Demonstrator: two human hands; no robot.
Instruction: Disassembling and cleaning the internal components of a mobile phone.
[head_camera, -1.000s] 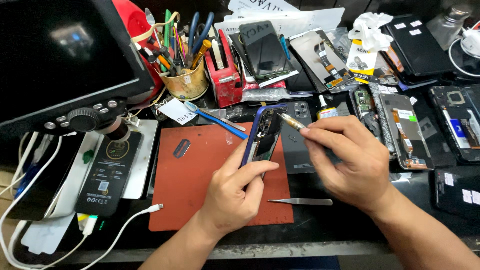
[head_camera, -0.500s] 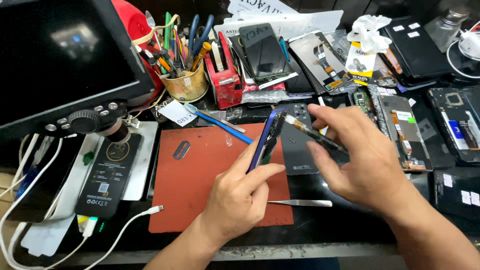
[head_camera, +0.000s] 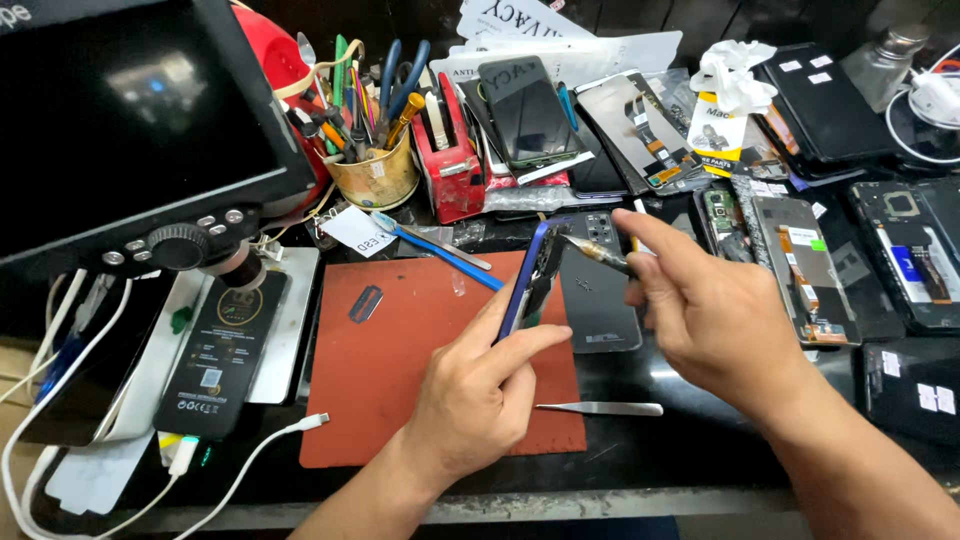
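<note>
Your bench (head_camera: 700, 470) is crowded: the dark monitor (head_camera: 130, 120) sits far left, the red mat (head_camera: 400, 390) lies in front of you, and phone parts are scattered along the back. Over the mat's far right corner, your left hand (head_camera: 475, 400) stands the blue phone (head_camera: 530, 280) up on its edge, fingers (head_camera: 535, 340) clamped around its lower end. Your right hand (head_camera: 715, 315) comes in from the right, fingers pinched tight on a thin metal-tipped tool (head_camera: 598, 253), its tip touching the phone's upper edge. Steel tweezers (head_camera: 600, 408) lie flat on the bench just beside the mat, below your hands.
</note>
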